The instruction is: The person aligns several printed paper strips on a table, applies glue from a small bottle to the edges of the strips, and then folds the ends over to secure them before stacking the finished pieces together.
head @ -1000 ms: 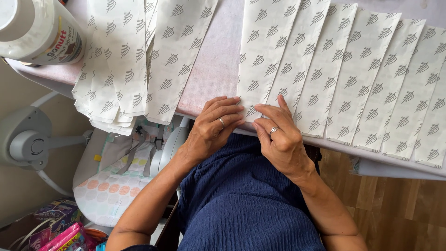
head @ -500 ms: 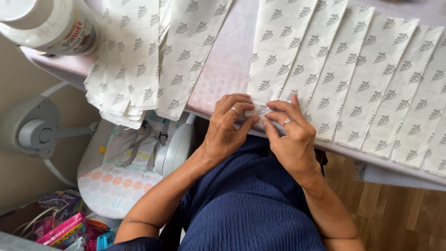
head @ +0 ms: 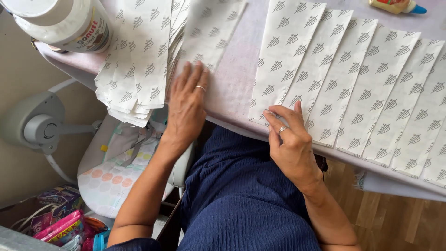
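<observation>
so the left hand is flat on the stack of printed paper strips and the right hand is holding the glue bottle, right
Not quite. The left hand does lie flat on the stack of printed paper strips, but the right hand holds no glue bottle: its fingertips rest on the near end of a strip in the fanned row. The glue bottle lies untouched at the table's far edge, as the head view shows.

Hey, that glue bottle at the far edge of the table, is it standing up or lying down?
Lying down. The glue bottle rests on its side on the table, its blue cap pointing right, beyond the row of patterned paper strips.
</observation>
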